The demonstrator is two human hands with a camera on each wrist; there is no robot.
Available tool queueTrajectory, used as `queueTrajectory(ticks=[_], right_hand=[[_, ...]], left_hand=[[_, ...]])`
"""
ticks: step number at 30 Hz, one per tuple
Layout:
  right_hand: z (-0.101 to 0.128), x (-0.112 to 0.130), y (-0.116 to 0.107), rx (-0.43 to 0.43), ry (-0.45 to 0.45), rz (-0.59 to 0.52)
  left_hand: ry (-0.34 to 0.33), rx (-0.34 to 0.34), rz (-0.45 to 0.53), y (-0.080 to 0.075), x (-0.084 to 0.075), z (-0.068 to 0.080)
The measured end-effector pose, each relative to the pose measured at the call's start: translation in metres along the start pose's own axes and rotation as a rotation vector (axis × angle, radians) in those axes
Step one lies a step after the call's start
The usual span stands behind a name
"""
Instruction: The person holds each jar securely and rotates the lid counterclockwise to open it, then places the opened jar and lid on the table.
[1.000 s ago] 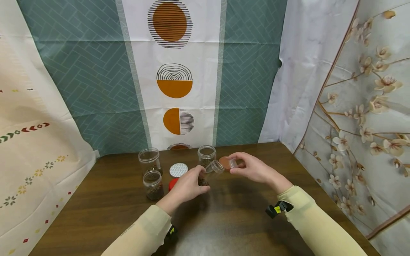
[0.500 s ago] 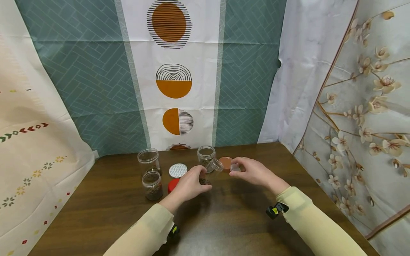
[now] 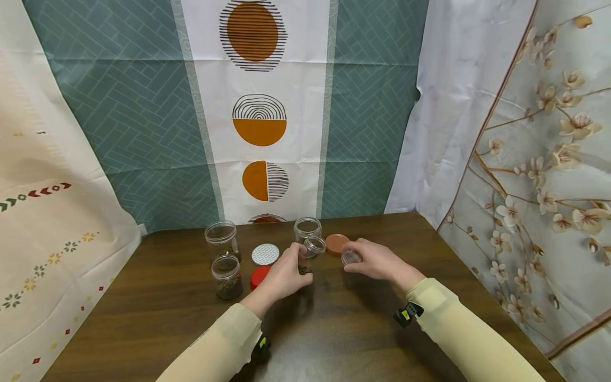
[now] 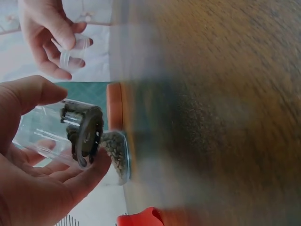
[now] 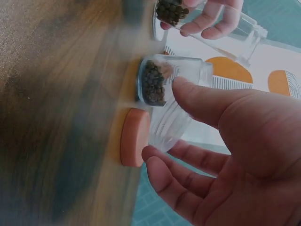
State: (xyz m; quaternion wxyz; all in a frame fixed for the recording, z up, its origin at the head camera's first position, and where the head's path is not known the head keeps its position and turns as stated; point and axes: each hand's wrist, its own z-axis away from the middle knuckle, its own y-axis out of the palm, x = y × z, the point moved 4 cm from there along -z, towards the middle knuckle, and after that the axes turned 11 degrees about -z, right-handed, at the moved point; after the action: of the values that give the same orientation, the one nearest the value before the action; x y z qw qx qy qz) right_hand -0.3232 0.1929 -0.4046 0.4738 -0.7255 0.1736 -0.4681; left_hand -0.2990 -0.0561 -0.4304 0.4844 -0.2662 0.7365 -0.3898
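Note:
My left hand (image 3: 284, 273) grips a clear jar (image 3: 315, 244) raised over the table, its mouth leaning to the right. Dark, pellet-like bits (image 4: 84, 134) lie in the jar's bottom, seen close up in the left wrist view. A small clear plastic cap (image 3: 351, 257) is pinched between the thumb and fingers of my right hand (image 3: 377, 260), to the right of the jar and apart from it. Behind the held jar stands another open clear jar (image 5: 171, 80), partly filled with brownish bits. An orange lid (image 3: 337, 243) lies just beyond the cap.
Two more open clear jars, a taller one (image 3: 221, 239) and a shorter one (image 3: 227, 276), stand to the left with dark contents low inside. A white patterned disc (image 3: 265, 254) and a red lid (image 3: 259, 276) lie between them and my left hand. Fabric hangs behind the table (image 3: 334, 329).
The held jar has swung from leaning right to more upright. My right hand has come slightly nearer with the cap, whose round face now shows more.

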Motion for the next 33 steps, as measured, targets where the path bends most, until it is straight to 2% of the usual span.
queueTrajectory(ticks=[11, 28, 33], right_hand=[[-0.005, 0.000, 0.010, 0.032, 0.009, 0.058], [-0.013, -0.009, 0.024, 0.045, 0.086, 0.090], [-0.014, -0.011, 0.026, 0.045, 0.085, 0.087]], left_hand=[[0.002, 0.019, -0.031, 0.005, 0.001, -0.004], [-0.069, 0.050, -0.015, 0.015, 0.007, -0.016], [-0.064, 0.051, -0.017, 0.017, 0.007, -0.020]])
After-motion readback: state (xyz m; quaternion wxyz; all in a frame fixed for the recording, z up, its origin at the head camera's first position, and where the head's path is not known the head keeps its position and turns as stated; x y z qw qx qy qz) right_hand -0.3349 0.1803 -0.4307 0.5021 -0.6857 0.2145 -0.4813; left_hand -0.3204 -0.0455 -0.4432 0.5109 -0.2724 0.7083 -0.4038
